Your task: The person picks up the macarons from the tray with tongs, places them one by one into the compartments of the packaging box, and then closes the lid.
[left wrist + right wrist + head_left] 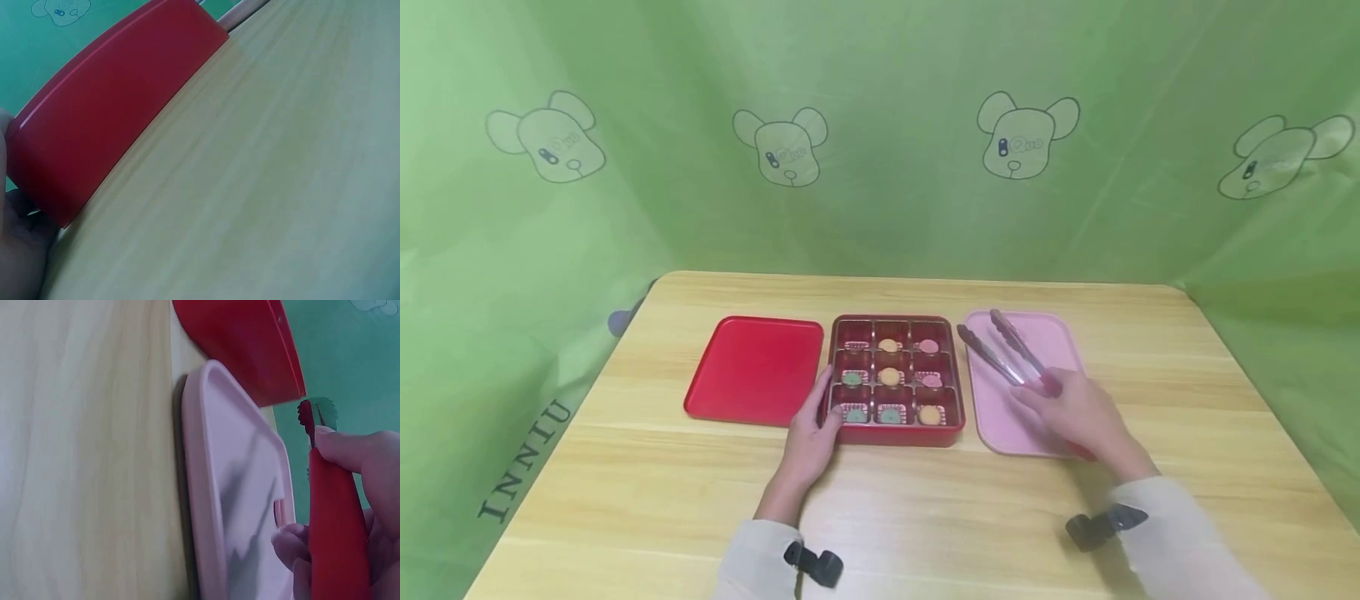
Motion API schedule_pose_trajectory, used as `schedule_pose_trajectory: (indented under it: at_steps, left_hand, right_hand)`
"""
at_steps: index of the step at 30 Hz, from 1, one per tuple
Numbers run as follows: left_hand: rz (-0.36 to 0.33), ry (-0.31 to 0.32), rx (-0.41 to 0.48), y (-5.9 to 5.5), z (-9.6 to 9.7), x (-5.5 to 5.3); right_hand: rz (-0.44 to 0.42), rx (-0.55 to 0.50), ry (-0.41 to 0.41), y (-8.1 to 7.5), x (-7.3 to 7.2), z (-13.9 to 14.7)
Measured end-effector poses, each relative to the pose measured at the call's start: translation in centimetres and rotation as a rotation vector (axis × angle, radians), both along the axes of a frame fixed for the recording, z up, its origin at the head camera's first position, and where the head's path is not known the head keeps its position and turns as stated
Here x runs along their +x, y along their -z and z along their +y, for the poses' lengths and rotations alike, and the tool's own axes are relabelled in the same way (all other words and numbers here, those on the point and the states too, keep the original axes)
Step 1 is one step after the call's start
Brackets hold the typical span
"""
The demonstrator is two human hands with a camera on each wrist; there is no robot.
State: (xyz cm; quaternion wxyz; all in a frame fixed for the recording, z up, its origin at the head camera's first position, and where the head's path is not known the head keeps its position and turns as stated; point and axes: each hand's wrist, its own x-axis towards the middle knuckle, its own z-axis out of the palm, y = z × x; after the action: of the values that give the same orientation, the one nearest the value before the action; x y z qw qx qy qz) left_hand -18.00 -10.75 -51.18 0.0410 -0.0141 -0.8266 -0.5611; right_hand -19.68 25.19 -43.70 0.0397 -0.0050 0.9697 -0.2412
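Observation:
A red box (pixel 897 436) with a divided insert sits mid-table, small round cookie-like pieces in green, yellow and pink lying in its compartments. The far-left compartment holds no piece. My left hand (pixel 811 433) holds the box by its near-left side, thumb over the rim and fingers along the outer wall. In the left wrist view the box's red front wall (pixel 119 106) stands on the wood. With my right hand (pixel 1086 414) I grip red-handled tongs (pixel 337 531), their metal arms spread and tips pointing away, above the pink tray (pixel 1000 425). Nothing shows between the tips.
Left of the box lies a flat red lid (pixel 756 371), with its right edge close to the box and my left hand. The pink tray lies close on the box's right side. Green curtains (pixel 895 225) with printed bear faces hang behind and beside the wooden table (pixel 895 517).

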Motion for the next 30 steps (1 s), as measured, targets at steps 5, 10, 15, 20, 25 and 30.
schedule_pose_trajectory:
  at_steps: [5,10,15,20,25,30]
  left_hand:
    - [0.001,0.003,0.006,-0.1,0.0,0.0]
    - [0.005,0.004,0.001,-0.1,0.0,0.1]
    - [0.006,0.003,-0.001,-0.1,0.1,0.1]
    - [0.005,0.004,-0.005,0.0,0.1,0.0]
    - [0.007,0.003,-0.003,0.0,0.0,0.0]
    - [0.017,0.008,-0.006,0.0,0.0,-0.1]
  right_hand:
    - [-0.007,0.008,0.021,0.2,0.3,1.1]
    - [-0.036,0.019,0.057,0.3,0.3,2.2]
    - [-0.04,0.038,0.074,0.7,0.1,3.2]
    - [-0.033,0.044,0.072,1.1,0.0,3.8]
    - [-0.064,0.038,0.079,1.2,-0.1,3.8]
    - [-0.111,0.036,0.089,1.3,-0.2,3.9]
